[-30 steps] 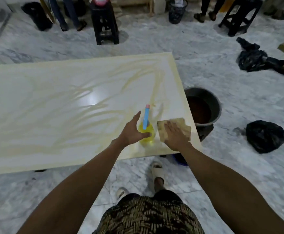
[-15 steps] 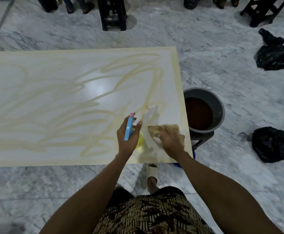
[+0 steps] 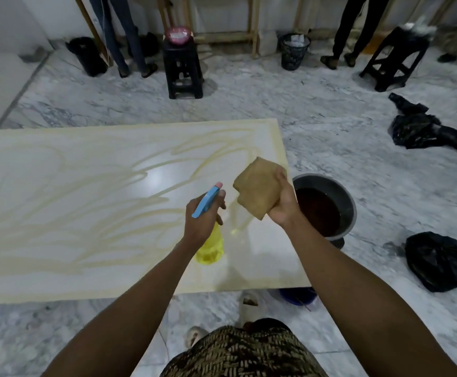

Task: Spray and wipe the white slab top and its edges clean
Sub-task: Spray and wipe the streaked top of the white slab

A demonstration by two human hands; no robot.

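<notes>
Grey-veined marble floor [image 3: 249,99] surrounds the glossy white rectangular slab [image 3: 86,191], streaked with yellowish smears. Above its near right part, the left hand [image 3: 202,219] is wrapped around a yellow plastic spray bottle with a blue trigger head [image 3: 211,246]. Just right of it, the right hand [image 3: 283,202] clasps a folded tan cloth [image 3: 257,186]. A grey bucket of dark liquid [image 3: 327,205] stands beside the slab's right edge.

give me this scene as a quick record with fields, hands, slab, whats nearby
left hand: gripping yellow spray bottle with blue trigger head, lifted over slab
right hand: holding folded tan cloth raised off slab
slab: white rectangular slab, yellowish streaks across top
beside slab: grey bucket of dark brown liquid on floor at its right end
floor: black plastic bag further right
</notes>
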